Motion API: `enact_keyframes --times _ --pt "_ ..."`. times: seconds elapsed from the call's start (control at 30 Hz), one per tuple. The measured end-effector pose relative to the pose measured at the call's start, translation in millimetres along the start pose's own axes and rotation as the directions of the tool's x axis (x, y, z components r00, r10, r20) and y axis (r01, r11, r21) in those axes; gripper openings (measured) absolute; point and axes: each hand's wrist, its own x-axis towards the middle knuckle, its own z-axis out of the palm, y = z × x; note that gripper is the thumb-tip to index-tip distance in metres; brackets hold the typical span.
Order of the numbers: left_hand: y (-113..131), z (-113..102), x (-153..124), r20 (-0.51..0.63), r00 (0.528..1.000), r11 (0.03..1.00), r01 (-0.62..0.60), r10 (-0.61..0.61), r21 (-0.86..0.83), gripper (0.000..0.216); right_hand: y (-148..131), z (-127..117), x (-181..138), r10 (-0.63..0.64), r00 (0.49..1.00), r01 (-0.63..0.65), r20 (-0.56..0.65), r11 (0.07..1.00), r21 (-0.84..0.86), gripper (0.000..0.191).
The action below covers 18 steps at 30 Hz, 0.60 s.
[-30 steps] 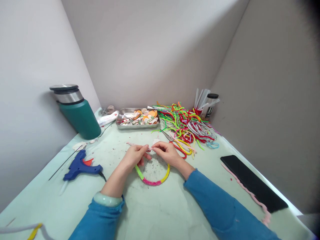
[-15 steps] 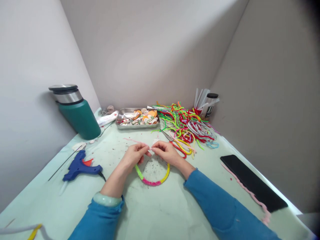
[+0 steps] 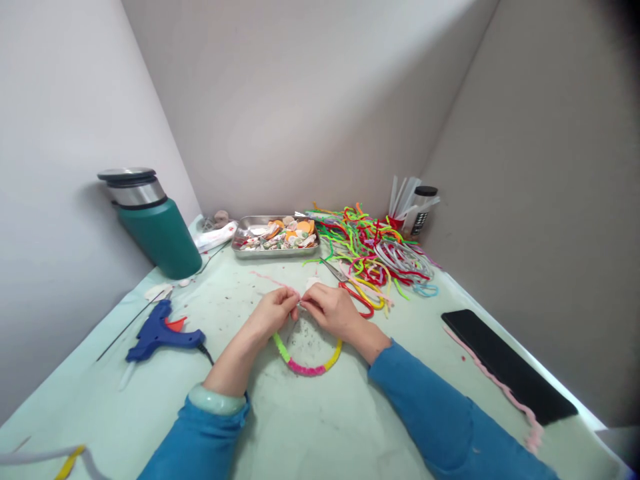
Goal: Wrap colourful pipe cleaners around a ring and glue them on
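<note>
A ring wrapped in green, magenta and yellow pipe cleaner (image 3: 306, 369) hangs below my hands, its far side hidden behind them. My left hand (image 3: 276, 309) is closed in a pinch at the ring's far side. From its fingers a thin pink pipe cleaner (image 3: 267, 277) sticks out to the upper left. My right hand (image 3: 331, 308) pinches at the same spot, fingertips touching or nearly touching those of the left, on the pink pipe cleaner. Scissors (image 3: 358, 293) with red and yellow handles lie just beyond my right hand.
A blue glue gun (image 3: 163, 335) and a green bottle (image 3: 159, 233) stand at left. Behind are a metal tray (image 3: 276, 253) of discs and a heap of pipe cleaners (image 3: 370, 240). A black phone (image 3: 505, 363) with a pink pipe cleaner (image 3: 493, 380) lies at right.
My right hand has turned slightly, its fingers curling closer to the left fingertips. The ring has shifted a little down and to the right. The pink end has moved slightly.
</note>
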Motion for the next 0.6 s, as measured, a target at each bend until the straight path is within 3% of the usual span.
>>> enact_keyframes --times 0.23,0.43,0.6 --pt "-4.7 -1.8 2.2 -0.001 0.998 0.994 -0.056 0.057 0.094 0.024 -2.1 1.9 1.3 -0.034 0.998 0.043 0.05 0.98 -0.193 0.017" --pt "-3.3 -4.0 1.5 0.016 0.998 0.993 -0.065 0.064 0.103 0.024 0.3 2.4 0.0 0.06 0.998 -0.059 -0.01 0.995 0.086 0.01" --pt "-1.0 -4.4 1.8 0.008 0.999 0.994 -0.044 0.043 0.096 0.025 1.3 1.7 -0.9 0.14 0.99 -0.135 -0.023 0.979 0.154 0.012"
